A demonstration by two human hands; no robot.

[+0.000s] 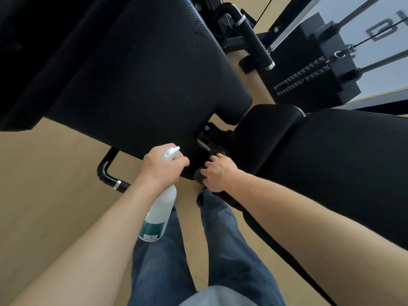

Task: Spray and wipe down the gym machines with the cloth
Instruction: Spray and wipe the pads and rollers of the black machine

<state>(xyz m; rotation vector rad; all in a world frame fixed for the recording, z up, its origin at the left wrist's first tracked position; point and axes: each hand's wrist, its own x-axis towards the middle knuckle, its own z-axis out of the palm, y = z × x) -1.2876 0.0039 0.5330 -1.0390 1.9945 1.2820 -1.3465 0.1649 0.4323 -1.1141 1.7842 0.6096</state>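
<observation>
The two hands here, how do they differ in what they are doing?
The left hand grips a white spray bottle by its neck, held in the air beside the black pad; the right hand holds a dark cloth against the gap at the pad's edge. The left hand's bottle is pale and rigid; the right hand's cloth is dark and crumpled. Both hands are bare and reach toward the same spot.

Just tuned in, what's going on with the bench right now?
A person stands over a black padded bench in a gym. Their left hand grips a white spray bottle by its trigger head, nozzle aimed towards the bench's near edge. Their right hand presses a dark cloth against the hinge area between the bench and the seat pad. A weight stack stands behind.
</observation>
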